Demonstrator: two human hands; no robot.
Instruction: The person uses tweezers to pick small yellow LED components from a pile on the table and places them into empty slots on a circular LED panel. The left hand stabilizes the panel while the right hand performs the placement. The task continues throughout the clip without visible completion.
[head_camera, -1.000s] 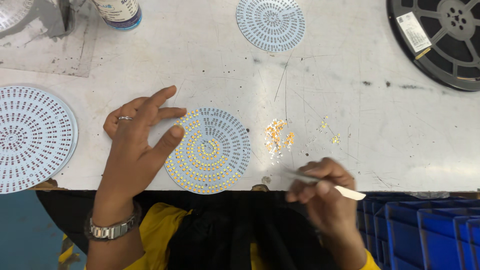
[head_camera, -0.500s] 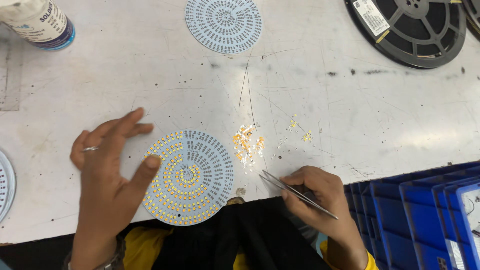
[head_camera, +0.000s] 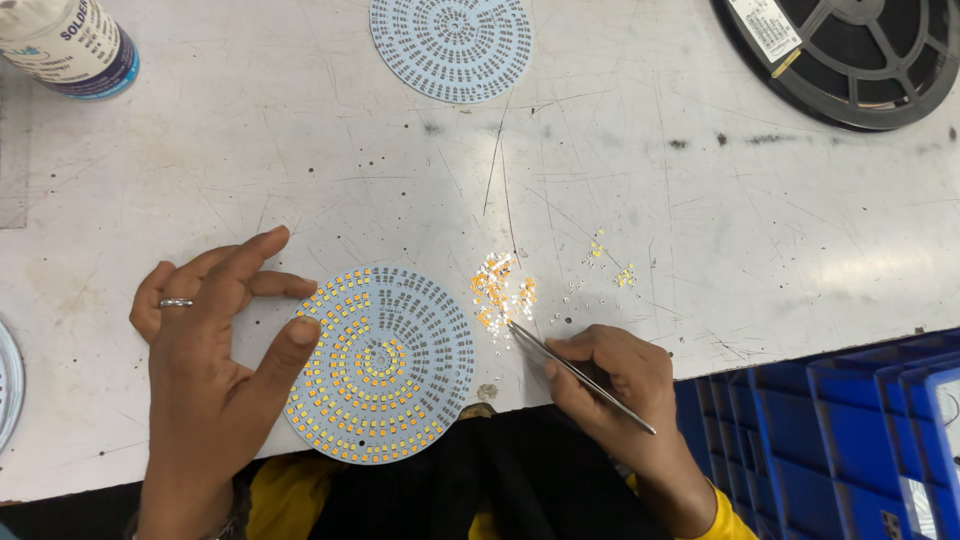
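1. Leftmost, a white plastic bottle with a blue base (head_camera: 68, 45) is seen lying at the far edge of the scratched white worktable (head_camera: 300, 160).
2. The left hand (head_camera: 215, 345), ringed, is spread wide and nothing is gripped; its thumb tip is pressed on the left rim of the round white circuit board with rings of small yellow chips (head_camera: 380, 362), which lies at the near table edge.
3. A second, bare round board (head_camera: 451, 45) is placed at the far edge.
4. A small heap of loose orange and white chips (head_camera: 500, 290) is scattered just right of the populated board.
5. Thin metal tweezers (head_camera: 575, 372) are pinched in the right hand (head_camera: 615, 385), tips touching the heap.
6. A black component reel (head_camera: 850, 55) and blue plastic bins (head_camera: 850, 440) are seen rightmost.
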